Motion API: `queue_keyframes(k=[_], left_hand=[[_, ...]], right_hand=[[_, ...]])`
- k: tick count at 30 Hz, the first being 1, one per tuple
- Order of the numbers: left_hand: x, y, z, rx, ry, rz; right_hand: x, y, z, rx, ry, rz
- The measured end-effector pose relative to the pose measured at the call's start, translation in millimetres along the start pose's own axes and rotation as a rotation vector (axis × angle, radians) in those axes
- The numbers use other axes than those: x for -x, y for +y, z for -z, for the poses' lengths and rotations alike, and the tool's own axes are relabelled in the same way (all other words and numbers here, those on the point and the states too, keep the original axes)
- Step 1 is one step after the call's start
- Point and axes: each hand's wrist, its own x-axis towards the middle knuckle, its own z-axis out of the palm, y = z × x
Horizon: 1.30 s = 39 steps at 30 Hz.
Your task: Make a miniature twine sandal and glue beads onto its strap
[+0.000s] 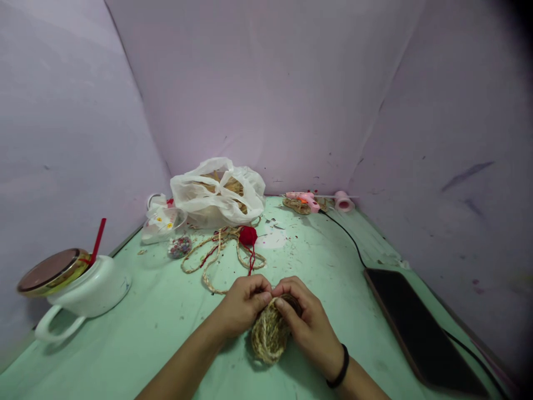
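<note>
My left hand point(244, 304) and my right hand point(308, 322) meet near the front middle of the green table point(166, 311). Both are closed around a small coiled jute-rope piece point(270, 336), shaped like a little basket, held between them. My fingertips pinch its upper rim. A black band circles my right wrist. Loose jute rope point(216, 255) trails from behind my hands toward the back, mixed with red yarn and a small red yarn ball point(248, 235).
A white plastic bag point(219, 191) with jute stands at the back. Beside it are a clear bag of small pieces point(162, 222) and beads point(180, 246). A pink glue gun point(303, 199), tape roll point(343, 201), cable, dark phone point(420, 328) and lidded white mug point(79, 289) surround.
</note>
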Motion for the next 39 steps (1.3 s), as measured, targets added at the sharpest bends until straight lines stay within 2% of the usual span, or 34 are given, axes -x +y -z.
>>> queue_keyframes(k=[3, 5, 14, 20, 26, 29, 34, 39], left_hand=[[1.2, -3.0, -0.6, -0.17, -0.005, -0.081], [1.6, -4.6, -1.5, -0.221, 0.009, -0.089], [0.5, -6.6, -9.5, -0.244, 0.061, -0.067], [0.5, -4.1, -12.2, -0.142, 0.081, -0.001], [1.8, 3.9, -12.4, 0.214, 0.11, 0.135], [2.3, 8.5, -10.9, 0.31, 0.138, 0.203], [4.3, 13.0, -13.5, 0.202, 0.239, 0.223], [6.3, 10.6, -18.2, 0.067, 0.241, 0.183]], right_hand=[[-1.2, -1.6, 0.7, -0.003, -0.038, -0.005], [-1.3, -3.1, 0.7, 0.016, -0.058, -0.005], [2.8, -6.1, -4.8, 0.124, 0.02, -0.036], [3.2, -4.7, -5.0, 0.16, 0.046, 0.004], [2.6, -1.2, -2.3, 0.192, 0.079, 0.029], [0.8, 0.2, -0.1, 0.208, 0.091, 0.038], [1.8, 3.8, -1.6, 0.261, 0.119, 0.017], [5.0, 7.7, -6.3, 0.28, 0.122, 0.02]])
